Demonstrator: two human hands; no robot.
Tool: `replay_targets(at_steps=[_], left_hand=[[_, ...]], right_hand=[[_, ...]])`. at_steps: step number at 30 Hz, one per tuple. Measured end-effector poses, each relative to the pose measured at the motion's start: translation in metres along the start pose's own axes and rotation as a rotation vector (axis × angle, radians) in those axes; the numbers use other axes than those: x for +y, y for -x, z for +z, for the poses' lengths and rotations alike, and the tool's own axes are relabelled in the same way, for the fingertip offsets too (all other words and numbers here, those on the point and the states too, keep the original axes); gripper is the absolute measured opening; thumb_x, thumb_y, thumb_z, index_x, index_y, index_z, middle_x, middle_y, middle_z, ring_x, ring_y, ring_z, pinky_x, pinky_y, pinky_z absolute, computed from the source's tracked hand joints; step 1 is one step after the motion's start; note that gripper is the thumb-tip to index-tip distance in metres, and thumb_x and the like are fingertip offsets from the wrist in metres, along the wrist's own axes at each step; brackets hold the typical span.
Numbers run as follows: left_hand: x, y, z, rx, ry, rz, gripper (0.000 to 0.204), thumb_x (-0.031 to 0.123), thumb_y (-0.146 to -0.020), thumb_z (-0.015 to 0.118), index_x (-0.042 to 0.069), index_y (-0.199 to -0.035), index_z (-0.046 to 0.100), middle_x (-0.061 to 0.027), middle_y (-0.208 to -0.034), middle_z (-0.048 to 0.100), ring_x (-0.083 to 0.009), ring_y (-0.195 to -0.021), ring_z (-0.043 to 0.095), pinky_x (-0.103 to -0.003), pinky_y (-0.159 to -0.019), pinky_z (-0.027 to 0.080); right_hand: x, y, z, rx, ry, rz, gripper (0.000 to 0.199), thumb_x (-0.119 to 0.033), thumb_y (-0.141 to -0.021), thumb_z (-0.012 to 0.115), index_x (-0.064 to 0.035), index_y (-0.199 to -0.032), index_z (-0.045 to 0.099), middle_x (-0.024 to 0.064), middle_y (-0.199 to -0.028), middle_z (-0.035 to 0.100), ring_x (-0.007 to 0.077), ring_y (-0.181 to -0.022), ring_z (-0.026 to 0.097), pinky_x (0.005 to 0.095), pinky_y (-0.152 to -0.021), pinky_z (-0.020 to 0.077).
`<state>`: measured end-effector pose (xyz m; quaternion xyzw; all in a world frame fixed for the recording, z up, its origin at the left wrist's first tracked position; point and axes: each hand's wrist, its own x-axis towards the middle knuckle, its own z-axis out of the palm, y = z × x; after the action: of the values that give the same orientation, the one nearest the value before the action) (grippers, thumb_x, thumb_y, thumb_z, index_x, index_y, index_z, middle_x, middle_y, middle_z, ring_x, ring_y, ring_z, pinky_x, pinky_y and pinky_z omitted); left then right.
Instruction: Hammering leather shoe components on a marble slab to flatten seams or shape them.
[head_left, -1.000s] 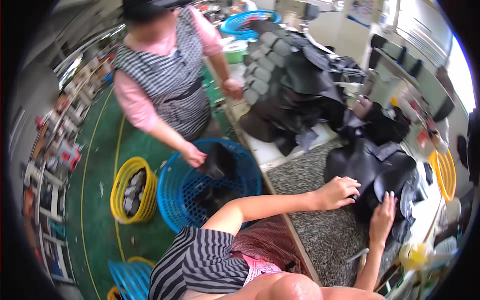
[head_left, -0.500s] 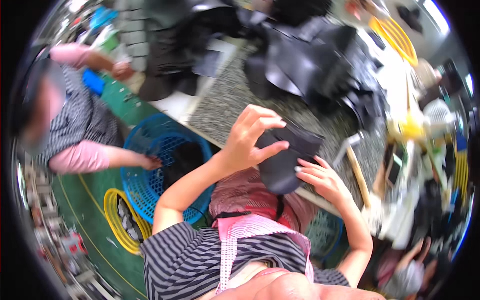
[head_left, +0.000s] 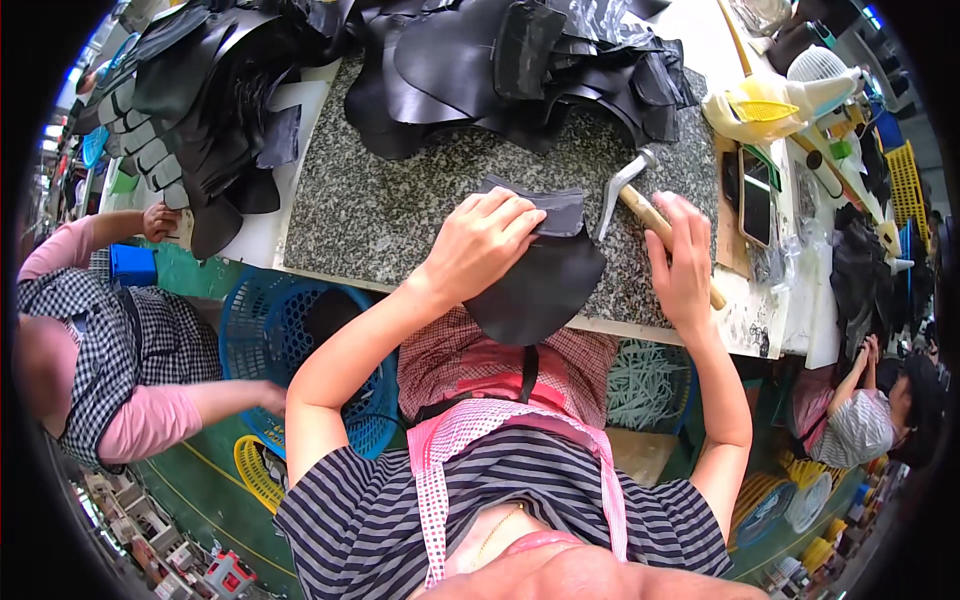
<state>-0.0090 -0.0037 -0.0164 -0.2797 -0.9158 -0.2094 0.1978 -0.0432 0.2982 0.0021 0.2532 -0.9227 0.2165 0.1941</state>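
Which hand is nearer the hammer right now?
Right. The right hand is at the hammer, over its handle; the left hand is left of it, on the black piece.

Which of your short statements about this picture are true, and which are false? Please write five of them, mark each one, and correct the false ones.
1. The left hand lies on a black piece. True.
2. The black piece lies wholly on the stone slab. False: its rounded lower end reaches past the front edge of the stone slab.
3. The right hand is at the wooden handle of the hammer. True.
4. The phone lies to the left of the hammer. False: the phone lies to its right.
5. A blue basket stands to the left of the person. True.
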Motion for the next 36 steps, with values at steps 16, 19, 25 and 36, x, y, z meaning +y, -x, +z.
replay_targets(at_steps=[16,19,25,36], left_hand=[[0.029,0.018,-0.034,-0.19,0.259,-0.456,0.019,0.002,-0.093,0.066,0.011,-0.11,0.069,-0.0153,-0.094,0.067,-0.0382,-0.083,0.07,-0.046,-0.074,0.056],[0.025,0.012,-0.036,-0.241,0.312,-0.506,0.007,0.016,-0.089,0.075,0.013,-0.095,0.076,-0.0098,-0.09,0.068,-0.034,-0.082,0.071,-0.047,-0.071,0.056],[0.012,-0.002,-0.03,-0.309,0.28,-0.444,0.016,0.024,-0.082,0.084,0.012,-0.092,0.079,-0.0063,-0.09,0.074,-0.0306,-0.087,0.074,-0.044,-0.074,0.057],[0.002,0.001,-0.025,-0.286,0.497,-0.712,0.028,0.023,-0.077,0.088,0.006,-0.097,0.082,-0.0132,-0.093,0.079,-0.0273,-0.08,0.075,-0.039,-0.082,0.059]], right_hand=[[-0.057,0.013,-0.035,-0.537,-0.646,0.159,0.021,-0.014,-0.108,0.055,0.0047,-0.115,0.061,0.0217,-0.071,0.059,0.0423,-0.065,0.063,0.0483,-0.062,0.047],[-0.067,0.02,-0.03,-0.672,-0.57,0.164,0.021,-0.01,-0.106,0.054,0.0042,-0.121,0.054,0.0254,-0.075,0.062,0.0495,-0.074,0.064,0.0528,-0.066,0.0478],[-0.066,0.024,-0.028,-0.708,-0.537,0.217,0.022,-0.013,-0.107,0.052,0.0045,-0.12,0.058,0.0254,-0.084,0.066,0.0486,-0.081,0.064,0.053,-0.074,0.0495],[-0.061,0.025,-0.022,-0.688,-0.577,0.227,0.019,-0.011,-0.107,0.052,0.0024,-0.118,0.056,0.0256,-0.072,0.061,0.0495,-0.072,0.065,0.0536,-0.066,0.0485]])
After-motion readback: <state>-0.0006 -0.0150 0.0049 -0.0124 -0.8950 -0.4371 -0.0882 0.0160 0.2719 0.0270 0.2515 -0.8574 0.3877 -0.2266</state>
